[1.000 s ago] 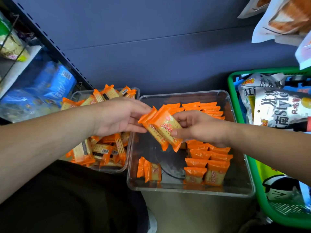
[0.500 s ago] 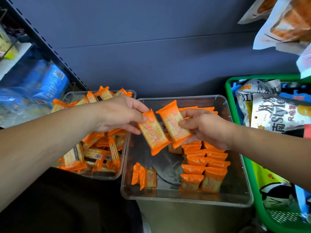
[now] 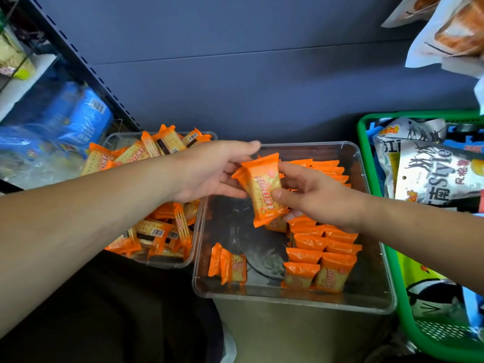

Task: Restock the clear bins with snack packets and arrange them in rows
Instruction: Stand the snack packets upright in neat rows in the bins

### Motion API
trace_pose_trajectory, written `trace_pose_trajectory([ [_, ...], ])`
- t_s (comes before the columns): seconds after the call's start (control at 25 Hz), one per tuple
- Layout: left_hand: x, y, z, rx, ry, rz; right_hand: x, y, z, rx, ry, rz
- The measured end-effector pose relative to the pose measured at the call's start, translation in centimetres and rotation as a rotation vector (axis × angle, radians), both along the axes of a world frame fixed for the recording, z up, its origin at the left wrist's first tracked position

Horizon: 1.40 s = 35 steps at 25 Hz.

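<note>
My left hand point(image 3: 209, 171) and right hand point(image 3: 311, 195) are pinching orange film-wrapped cracker packets point(image 3: 264, 189) (two, I think) mid-frame above the clear plastic bin point(image 3: 288, 299). Light, slippery, probably brittle inside: I'm holding the flat faces, gently.

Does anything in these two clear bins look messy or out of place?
Yes. The left bin holds a jumbled heap of packets lying at all angles. In the right bin, a small clump stands alone at the front left, apart from the neat rows on the right.
</note>
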State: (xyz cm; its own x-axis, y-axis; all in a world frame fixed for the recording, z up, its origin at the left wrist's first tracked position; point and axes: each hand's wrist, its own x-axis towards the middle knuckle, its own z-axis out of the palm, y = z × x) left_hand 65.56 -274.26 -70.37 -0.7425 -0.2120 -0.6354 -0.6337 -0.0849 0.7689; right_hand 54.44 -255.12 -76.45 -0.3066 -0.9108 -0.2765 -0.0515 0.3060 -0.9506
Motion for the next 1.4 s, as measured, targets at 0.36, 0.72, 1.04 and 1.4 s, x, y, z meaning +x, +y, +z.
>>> trace_pose_trajectory([
  [0.36,0.8,2.1,-2.2,-0.642,0.036,-0.366,-0.6,-0.6,0.4,0.042,0.453,0.105],
  [0.72,5.4,5.0,-6.0,-1.143,-0.39,-1.328,0.8,-1.3,-0.7,0.076,0.487,0.057],
  [1.04,5.4,5.6,-6.2,-0.909,-0.351,-1.112,0.8,-0.2,-4.3,0.346,1.158,0.344],
  [1.4,3.8,1.4,-0.1,-0.594,-0.209,-0.372,2.0,-0.2,-4.5,0.411,1.273,0.342],
])
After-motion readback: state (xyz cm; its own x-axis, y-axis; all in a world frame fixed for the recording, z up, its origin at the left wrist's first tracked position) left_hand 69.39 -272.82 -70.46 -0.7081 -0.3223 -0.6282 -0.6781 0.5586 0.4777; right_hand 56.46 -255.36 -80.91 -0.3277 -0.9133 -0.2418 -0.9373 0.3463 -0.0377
